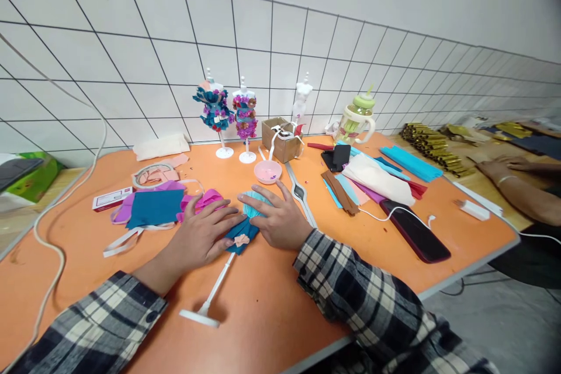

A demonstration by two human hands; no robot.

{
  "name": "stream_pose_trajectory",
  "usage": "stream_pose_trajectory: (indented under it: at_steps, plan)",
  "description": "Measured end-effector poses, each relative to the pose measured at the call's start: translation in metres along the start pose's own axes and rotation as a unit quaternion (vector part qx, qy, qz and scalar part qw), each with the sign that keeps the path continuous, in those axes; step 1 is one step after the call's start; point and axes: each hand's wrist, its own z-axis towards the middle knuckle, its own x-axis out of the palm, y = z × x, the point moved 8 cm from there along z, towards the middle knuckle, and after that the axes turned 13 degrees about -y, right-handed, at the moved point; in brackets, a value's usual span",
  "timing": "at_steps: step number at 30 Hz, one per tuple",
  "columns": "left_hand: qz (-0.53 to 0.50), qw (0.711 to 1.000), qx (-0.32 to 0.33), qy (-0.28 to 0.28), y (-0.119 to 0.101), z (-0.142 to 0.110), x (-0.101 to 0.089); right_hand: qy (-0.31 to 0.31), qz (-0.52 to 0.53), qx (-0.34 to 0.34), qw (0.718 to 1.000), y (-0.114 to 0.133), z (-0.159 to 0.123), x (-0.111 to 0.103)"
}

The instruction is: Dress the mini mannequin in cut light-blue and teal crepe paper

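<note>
A small white dress form [218, 280] leans away from me on its round base, wrapped in dark teal crepe paper [246, 230] with a peach paper flower at the waist. Around its left side, my left hand [197, 236] is closed, thumb and fingertips against the teal paper. My right hand [283, 219] grips the upper part, thumb on the teal and fingers over a pleated light blue paper piece [255, 203]. The palms and fingers hide most of the torso. Left of my hands lie a teal paper square [155, 208] and magenta paper [209, 198].
Behind stand two decorated dress forms [215, 111] [245, 117], a bare one [303, 96], a cardboard box [283, 143] and a pink bowl [268, 172]. Rightward are a drink jug [357, 123], paper strips [339, 193] and a phone [416, 231]. Another person's arm [517, 178] rests beyond.
</note>
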Motion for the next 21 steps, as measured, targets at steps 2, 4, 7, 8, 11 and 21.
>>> stream_pose_trajectory:
  at_steps: [2, 4, 7, 8, 11, 21]
  plan:
    - [-0.023, 0.999, -0.029, 0.01, 0.007, -0.003, 0.003, -0.024, 0.001, 0.031, 0.999, -0.005, -0.003, -0.003]
    - [-0.038, 0.998, -0.056, 0.014, 0.014, -0.005, 0.005, -0.057, 0.007, 0.063, 0.996, -0.011, -0.005, -0.009]
    - [-0.051, 0.994, -0.092, 0.009, 0.02, -0.006, 0.004, -0.092, 0.022, 0.094, 0.991, -0.016, -0.007, -0.019]
    - [-0.051, 0.993, -0.102, 0.001, 0.021, -0.006, 0.001, -0.098, 0.029, 0.1, 0.99, -0.016, -0.007, -0.021]
    - [-0.039, 0.993, -0.105, -0.047, 0.017, -0.003, -0.013, -0.106, 0.071, 0.115, 0.985, -0.008, -0.003, -0.023]
    - [-0.023, 0.992, -0.035, -0.122, -0.02, 0.001, -0.037, -0.125, 0.136, 0.134, 0.973, 0.014, 0.0, -0.013]
